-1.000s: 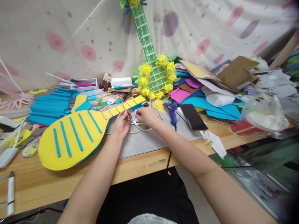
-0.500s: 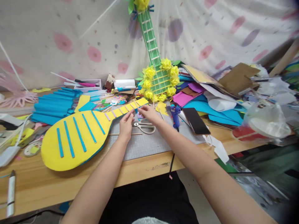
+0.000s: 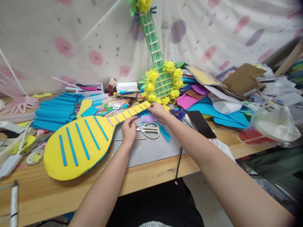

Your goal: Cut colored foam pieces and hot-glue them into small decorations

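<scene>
A yellow paper guitar [image 3: 75, 146] with blue strips on its body lies flat on the table, its neck [image 3: 129, 114] crossed by short pale lilac strips. At the neck's far end, the fingers of my right hand [image 3: 158, 110] are pinched together; whatever they hold is hidden or too small to name. My left hand [image 3: 129, 130] is closed just below the neck, fingertips together, and I cannot make out anything in it. White-handled scissors [image 3: 151, 130] lie to its right on the grey cutting mat [image 3: 142, 154]. A purple paper piece [image 3: 149, 118] lies between the hands.
A green paper guitar with yellow flowers [image 3: 163, 83] leans at the back. To the right are a blue glue gun [image 3: 178, 114], a black phone [image 3: 201, 124] and a plastic-wrapped tub [image 3: 262, 135]. Blue crepe paper [image 3: 55, 110] and a marker [image 3: 14, 201] lie left.
My hands, close together around a small blue piece before, have parted. The right has moved to the tip of the guitar's neck; the left has stayed lower, uncovering the scissors and purple paper.
</scene>
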Motion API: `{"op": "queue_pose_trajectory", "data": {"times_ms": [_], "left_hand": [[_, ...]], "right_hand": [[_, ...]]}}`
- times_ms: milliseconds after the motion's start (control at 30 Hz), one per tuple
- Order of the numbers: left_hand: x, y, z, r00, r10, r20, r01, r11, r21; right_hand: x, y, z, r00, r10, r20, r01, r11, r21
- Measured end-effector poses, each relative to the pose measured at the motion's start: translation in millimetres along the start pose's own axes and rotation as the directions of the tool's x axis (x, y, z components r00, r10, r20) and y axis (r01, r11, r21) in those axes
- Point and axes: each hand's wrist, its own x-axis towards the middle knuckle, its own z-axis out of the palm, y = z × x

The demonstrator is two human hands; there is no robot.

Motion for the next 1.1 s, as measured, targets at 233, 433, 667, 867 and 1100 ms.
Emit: {"op": "queue_pose_trajectory", "data": {"times_ms": [233,433,667,867,1100], "left_hand": [[-1.5,3.0,-0.4,1.000,-0.010,0.022,0.010,1.000,0.005],[-2.0,3.7,-0.9,0.999,-0.031,0.035,0.030,0.999,0.022],[-2.7,2.6,-1.0,0.999,-0.021,0.044,0.020,0.999,0.024],[-3.7,4.5,-0.6,0.998,-0.024,0.050,0.022,0.999,0.037],[-3.9,3.3,-0.4,0.999,-0.019,0.046,0.017,0.998,0.053]], "right_hand": [[5.9,1.9,-4.2,0.998,-0.048,0.040,0.049,0.998,-0.037],[9.9,4.2,-1.1,0.997,-0.074,0.030,0.075,0.997,-0.022],[9.9,6.9,0.8,0.996,-0.019,0.090,0.010,0.995,0.101],[9.1,5.4,-3.5,0.994,0.010,0.109,-0.029,0.983,0.180],[9.3,2.7,-7.9,0.990,0.011,0.138,-0.037,0.982,0.183]]}}
